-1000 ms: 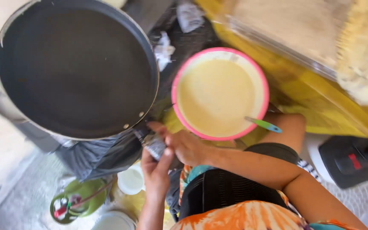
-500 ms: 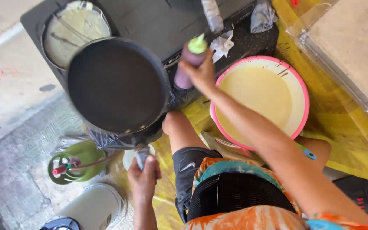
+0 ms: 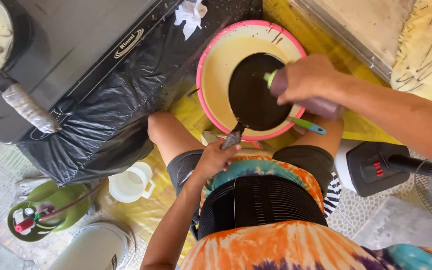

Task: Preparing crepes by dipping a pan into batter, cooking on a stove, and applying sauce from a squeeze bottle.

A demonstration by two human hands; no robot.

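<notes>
left hand (image 3: 215, 159) closed round the handle of the dark pan (image 3: 256, 92), holding it level over the pink batter bowl (image 3: 211, 65). stiff, probably hefty pan, so that wrapped handle is the spot to grip. right hand (image 3: 306, 77) clamps the squeeze bottle (image 3: 303, 97), soft-sided and likely slick, tipped sideways over the pan's right rim.

Left hand (image 3: 215, 159) closed in a low grip near the lap; right hand (image 3: 306, 78) clenched, forearm reaching forward.
</notes>
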